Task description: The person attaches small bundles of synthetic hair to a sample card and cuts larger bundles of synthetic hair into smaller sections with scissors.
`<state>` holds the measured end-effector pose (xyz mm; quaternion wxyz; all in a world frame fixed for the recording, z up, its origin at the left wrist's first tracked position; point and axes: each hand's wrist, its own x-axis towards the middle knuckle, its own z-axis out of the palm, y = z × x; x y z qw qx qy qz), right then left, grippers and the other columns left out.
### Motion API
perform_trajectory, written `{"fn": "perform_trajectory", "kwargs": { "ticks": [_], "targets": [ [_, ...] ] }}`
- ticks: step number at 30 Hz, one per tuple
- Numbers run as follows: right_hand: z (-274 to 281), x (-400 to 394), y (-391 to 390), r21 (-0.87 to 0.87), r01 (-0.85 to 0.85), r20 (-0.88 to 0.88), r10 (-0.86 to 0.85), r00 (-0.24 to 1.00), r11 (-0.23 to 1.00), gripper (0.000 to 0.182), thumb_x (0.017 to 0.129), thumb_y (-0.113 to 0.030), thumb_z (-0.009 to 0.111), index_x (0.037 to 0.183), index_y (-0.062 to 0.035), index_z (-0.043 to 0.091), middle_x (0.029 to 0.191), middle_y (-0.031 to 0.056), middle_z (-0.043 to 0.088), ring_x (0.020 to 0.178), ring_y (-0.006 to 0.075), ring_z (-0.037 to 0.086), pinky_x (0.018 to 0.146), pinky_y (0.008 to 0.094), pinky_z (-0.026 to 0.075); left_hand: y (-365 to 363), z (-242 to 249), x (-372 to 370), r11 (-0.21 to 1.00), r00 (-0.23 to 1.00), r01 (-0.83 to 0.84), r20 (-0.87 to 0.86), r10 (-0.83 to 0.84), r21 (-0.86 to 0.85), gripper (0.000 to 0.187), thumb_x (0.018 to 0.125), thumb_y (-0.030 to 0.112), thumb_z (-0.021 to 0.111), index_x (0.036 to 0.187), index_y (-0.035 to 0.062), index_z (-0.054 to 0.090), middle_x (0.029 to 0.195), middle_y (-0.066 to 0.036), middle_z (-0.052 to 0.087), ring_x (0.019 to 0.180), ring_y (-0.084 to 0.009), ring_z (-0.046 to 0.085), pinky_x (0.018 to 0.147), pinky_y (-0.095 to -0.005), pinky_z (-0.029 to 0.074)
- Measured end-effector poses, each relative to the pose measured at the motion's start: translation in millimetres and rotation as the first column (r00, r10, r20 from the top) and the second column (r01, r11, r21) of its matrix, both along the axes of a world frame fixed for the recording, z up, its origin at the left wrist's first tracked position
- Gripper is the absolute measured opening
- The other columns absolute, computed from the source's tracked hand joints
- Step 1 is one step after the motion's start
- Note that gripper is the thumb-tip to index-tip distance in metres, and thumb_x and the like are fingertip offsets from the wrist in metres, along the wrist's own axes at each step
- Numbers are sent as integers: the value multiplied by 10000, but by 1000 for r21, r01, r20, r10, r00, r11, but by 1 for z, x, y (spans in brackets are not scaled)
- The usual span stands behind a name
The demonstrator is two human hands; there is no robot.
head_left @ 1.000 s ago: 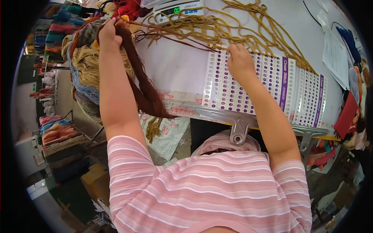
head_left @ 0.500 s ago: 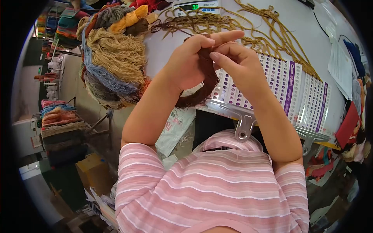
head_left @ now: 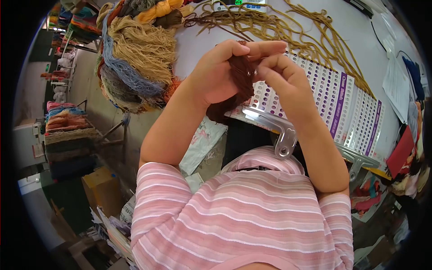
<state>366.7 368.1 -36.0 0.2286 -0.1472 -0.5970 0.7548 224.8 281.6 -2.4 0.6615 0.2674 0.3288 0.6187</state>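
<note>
A reddish-brown skein of thread [head_left: 243,78] hangs from my left hand [head_left: 221,67], looped through between thumb and palm, its lower end dangling past the table edge. The index finger of that hand points out to the right. Close against the skein, my right hand [head_left: 288,78] has its thumb and fingertips pinched together; whatever lies between them is too small to make out. Beneath my right hand lie white punched cards with purple "Cross Stitch" strips [head_left: 339,101], held at the table edge by a metal bulldog clip [head_left: 284,146].
Olive-gold threads [head_left: 310,33] spread from the cards across the white table [head_left: 193,56]. A digital scale [head_left: 240,5] stands at the back. Skeins in tan [head_left: 141,49] and blue-grey [head_left: 121,78] hang at left. A red folder [head_left: 400,150] and a second clip [head_left: 357,159] are at right.
The view has shifted slightly, so the table items sit higher. The brown skein is bunched closer under my left hand, and my right fingers have drawn slightly away to the right.
</note>
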Motion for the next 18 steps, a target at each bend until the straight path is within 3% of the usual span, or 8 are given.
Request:
{"fn": "perform_trajectory", "kwargs": {
  "ticks": [2,8,11,17,18],
  "targets": [
    [4,0,0,-96,12,-54,-18,998,995,89,869,-73,556,886,13,572,892,59,605,820,102,572,793,277,499,-7,1,-2,1000,1000,-3,-17,3,-24,594,871,273,353,1347,-82,374,1362,-186,452,1239,-220,445,1033,-339,338],
    [-6,-10,-9,-71,28,-115,-36,993,997,111,877,-90,562,931,7,569,905,51,603,828,99,570,765,256,490,-16,4,-9,995,997,-31,-68,24,-91,569,881,265,362,1338,-72,396,1207,-160,576,1102,-209,548,931,-340,440],
    [4,-15,-16,40,43,-37,-41,998,998,137,865,-101,593,944,11,600,874,26,606,794,82,556,708,227,467,-21,11,-7,996,999,-22,-30,19,-82,577,875,255,362,1353,-69,375,1203,-152,574,1036,-204,579,887,-336,469],
    [10,-16,-20,-56,6,-10,-6,1000,998,128,854,-118,619,861,9,629,813,6,605,748,71,537,683,223,455,-26,8,-4,999,997,-13,-79,9,-48,607,859,237,356,1384,-65,317,1273,-154,518,1088,-190,549,895,-328,463],
    [8,-15,-20,-79,1,-34,-4,999,997,125,857,-118,614,863,7,625,822,9,607,752,72,538,693,229,458,-27,10,-4,998,998,-24,-51,21,-65,574,860,226,358,1356,-63,363,1211,-139,544,1033,-184,554,861,-325,465]
  ]
}}
